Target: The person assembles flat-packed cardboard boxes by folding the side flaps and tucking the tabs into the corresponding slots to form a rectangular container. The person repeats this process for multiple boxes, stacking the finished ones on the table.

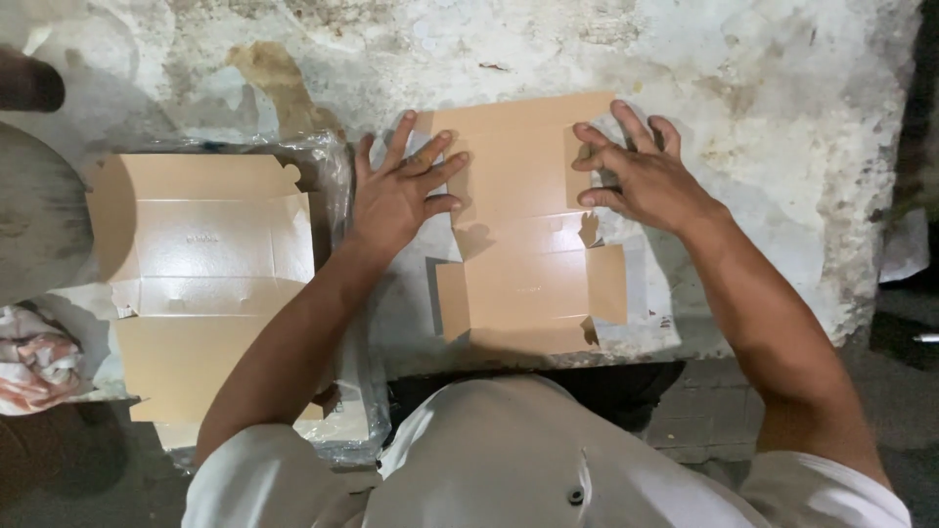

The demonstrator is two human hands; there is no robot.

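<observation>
Nearest the camera, at the bottom of the frame, the person's pale shirt [509,460] is filling the view, both bare forearms stretching upward from it. In the centre, a flat brown cardboard box blank [528,230] is lying on the rough whitewashed slab [773,108], its lower side flaps already standing up a little. The left hand [399,191] is pressing down on the blank's upper left edge, fingers splayed wide and gripping nothing. The right hand [636,171] is doing the same at the upper right, fingers fanned and flat, thumb curling over a side flap. To the left of the frame, a stack of unfolded blanks [210,254] is waiting on clear plastic wrapping [337,166], just beside the left wrist. Lower left, a crumpled cloth [34,357] is sitting at the edge.

The risk as I'm judging it: the card is thin, so uneven pressure from either hand could be creasing it off its score lines, and the slab looks gritty enough to be scuffing or staining the underside.
</observation>
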